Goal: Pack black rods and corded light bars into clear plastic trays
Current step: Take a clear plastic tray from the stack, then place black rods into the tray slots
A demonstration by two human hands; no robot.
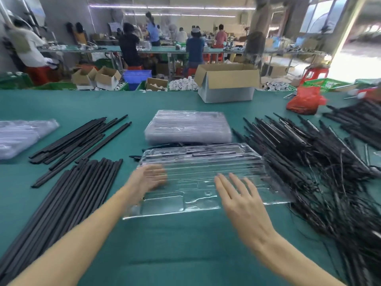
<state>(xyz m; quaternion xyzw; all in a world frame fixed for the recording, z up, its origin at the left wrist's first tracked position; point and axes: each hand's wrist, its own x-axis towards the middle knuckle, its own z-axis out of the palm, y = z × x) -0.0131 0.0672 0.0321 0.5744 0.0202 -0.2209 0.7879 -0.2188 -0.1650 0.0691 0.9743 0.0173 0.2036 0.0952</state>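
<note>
Head view is showing both forearms reaching across a green table (165,248) to a clear plastic tray (181,201) lying flat just ahead. The right hand (237,195) is resting over the tray's right half with fingers straight and spread, grasping nothing. The left hand (147,179), motion-blurred, is extending its fingers at the tray's left end, released. Black rods (68,193) are lying in bundles to the left. Corded light bars (309,162) are lying heaped to the right, reaching the tray's right edge. A stack of clear trays (188,129) is sitting just beyond, and a cardboard box (226,83) is standing farther back.
</note>
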